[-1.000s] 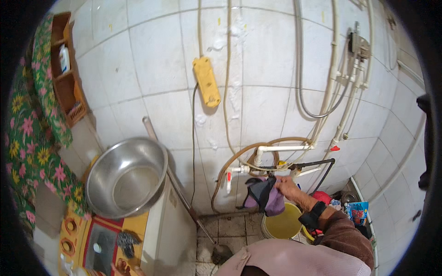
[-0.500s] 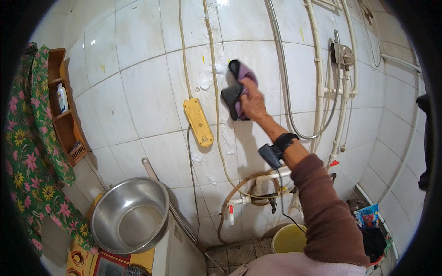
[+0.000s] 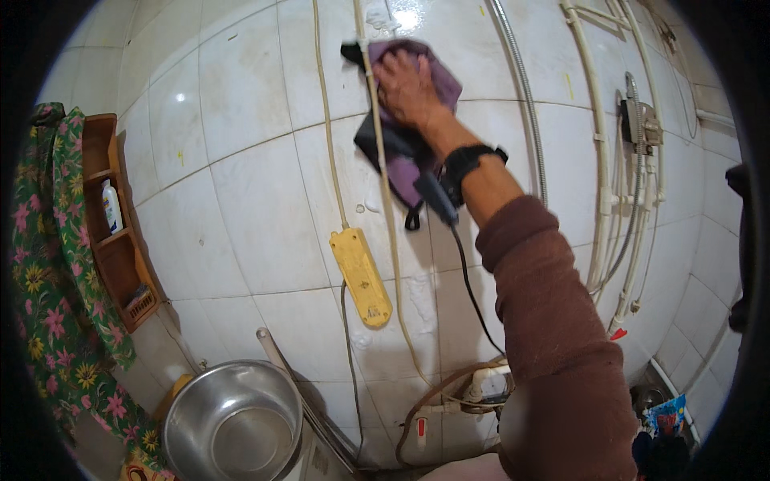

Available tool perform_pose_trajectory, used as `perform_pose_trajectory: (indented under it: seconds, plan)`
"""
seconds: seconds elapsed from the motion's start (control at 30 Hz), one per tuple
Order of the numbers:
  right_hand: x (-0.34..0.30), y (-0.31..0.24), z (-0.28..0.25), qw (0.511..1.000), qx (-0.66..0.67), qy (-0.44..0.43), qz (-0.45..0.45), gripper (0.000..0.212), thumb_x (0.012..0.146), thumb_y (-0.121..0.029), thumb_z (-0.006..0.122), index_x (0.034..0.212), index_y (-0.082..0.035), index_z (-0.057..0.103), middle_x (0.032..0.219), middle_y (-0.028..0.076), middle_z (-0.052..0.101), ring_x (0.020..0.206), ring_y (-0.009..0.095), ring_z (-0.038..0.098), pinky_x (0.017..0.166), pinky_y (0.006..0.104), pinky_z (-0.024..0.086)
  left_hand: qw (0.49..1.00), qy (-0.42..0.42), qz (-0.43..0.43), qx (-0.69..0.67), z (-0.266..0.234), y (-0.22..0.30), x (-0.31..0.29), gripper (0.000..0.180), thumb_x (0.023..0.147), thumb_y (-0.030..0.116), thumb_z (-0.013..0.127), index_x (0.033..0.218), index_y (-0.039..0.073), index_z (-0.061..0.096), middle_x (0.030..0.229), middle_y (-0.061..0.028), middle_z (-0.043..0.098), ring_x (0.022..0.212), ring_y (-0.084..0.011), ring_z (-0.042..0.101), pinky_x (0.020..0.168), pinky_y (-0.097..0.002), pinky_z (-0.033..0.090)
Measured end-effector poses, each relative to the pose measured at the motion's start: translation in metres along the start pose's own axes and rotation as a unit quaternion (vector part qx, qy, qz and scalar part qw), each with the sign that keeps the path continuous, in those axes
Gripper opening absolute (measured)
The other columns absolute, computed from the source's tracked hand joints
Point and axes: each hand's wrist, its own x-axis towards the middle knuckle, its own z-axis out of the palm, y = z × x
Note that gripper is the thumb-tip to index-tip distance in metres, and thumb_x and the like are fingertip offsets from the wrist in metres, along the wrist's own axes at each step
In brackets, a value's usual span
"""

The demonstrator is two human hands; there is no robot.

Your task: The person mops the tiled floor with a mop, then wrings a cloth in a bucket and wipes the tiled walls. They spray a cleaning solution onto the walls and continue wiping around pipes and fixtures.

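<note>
My right hand (image 3: 409,90) lies spread on a purple and black cloth (image 3: 439,68), pressing it flat against the white tiled wall (image 3: 249,104). The cloth's lower end hangs below my wrist, with a small black loop at its tip. A beige cable (image 3: 391,240) runs down the wall across the cloth. Streaks of white foam (image 3: 420,303) cling to the tiles below. A black strap with a dark device (image 3: 435,198) and a cord is on my right wrist. My left hand is out of view.
A yellow power strip (image 3: 361,276) hangs left of the cloth. At right are a metal shower hose (image 3: 525,96), pipes (image 3: 597,104) and a mixer tap (image 3: 644,128). A steel basin (image 3: 233,377) stands lower left, near a wooden shelf (image 3: 100,144) and floral green fabric (image 3: 48,280).
My right hand has moved up the wall and opened out from its grip, so the bunched cloth now lies spread. The view has shifted, and foam beside the cable is wiped or covered.
</note>
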Motion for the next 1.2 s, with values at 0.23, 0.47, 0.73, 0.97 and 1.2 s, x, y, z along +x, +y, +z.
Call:
perform_pose_trajectory:
  seconds: [0.23, 0.47, 0.73, 0.97, 1.2]
  plan:
    - [0.107, 0.033, 0.015, 0.996, -0.057, 0.063, 0.032, 0.039, 0.080, -0.023, 0.046, 0.116, -0.011, 0.055, 0.122, 0.012, 0.049, 0.118, 0.031, 0.040, 0.097, 0.0525, 0.030, 0.999, -0.010, -0.031, -0.015, 0.002, 0.007, 0.004, 0.068, 0.071, 0.028, 0.066, 0.129, 0.002, 0.042, 0.103, -0.0240, 0.056, 0.105, -0.0421, 0.050, 0.106, -0.0606, 0.017]
    - [0.080, 0.005, 0.022, 0.978, 0.039, -0.019, -0.205, 0.045, 0.082, -0.025, 0.055, 0.126, -0.017, 0.048, 0.130, 0.007, 0.045, 0.126, 0.027, 0.037, 0.100, 0.0515, 0.028, 0.998, 0.054, 0.012, 0.012, 0.000, 0.013, 0.004, 0.067, 0.073, 0.028, 0.065, 0.129, 0.002, 0.042, 0.112, -0.0252, 0.053, 0.112, -0.0447, 0.045, 0.105, -0.0616, 0.017]
    - [-0.114, -0.048, -0.041, 0.925, 0.263, -0.061, -0.267, 0.040, 0.076, -0.010, 0.054, 0.116, -0.006, 0.053, 0.120, 0.011, 0.048, 0.123, 0.029, 0.037, 0.108, 0.0508, 0.018, 0.994, 0.100, 0.051, 0.008, 0.025, -0.011, -0.016, 0.058, 0.082, 0.029, 0.057, 0.130, -0.001, 0.042, 0.108, -0.0254, 0.054, 0.106, -0.0457, 0.048, 0.101, -0.0602, 0.024]
    - [-0.177, -0.022, -0.074, 0.899, 0.253, -0.229, -0.273, 0.040, 0.078, -0.006, 0.050, 0.117, -0.012, 0.053, 0.128, 0.006, 0.046, 0.126, 0.024, 0.035, 0.109, 0.0530, 0.016, 0.990, 0.118, 0.078, 0.022, 0.015, -0.004, -0.008, 0.057, 0.086, 0.033, 0.053, 0.131, -0.001, 0.041, 0.101, -0.0245, 0.053, 0.100, -0.0476, 0.048, 0.101, -0.0644, 0.019]
    - [-0.079, 0.045, -0.043, 0.996, 0.059, -0.032, -0.059, 0.044, 0.083, -0.014, 0.057, 0.126, -0.015, 0.049, 0.134, 0.009, 0.046, 0.127, 0.028, 0.037, 0.107, 0.0518, 0.020, 0.991, 0.117, 0.071, 0.003, 0.019, -0.004, -0.004, 0.054, 0.085, 0.030, 0.055, 0.128, -0.001, 0.044, 0.092, -0.0223, 0.052, 0.090, -0.0455, 0.051, 0.101, -0.0660, 0.019]
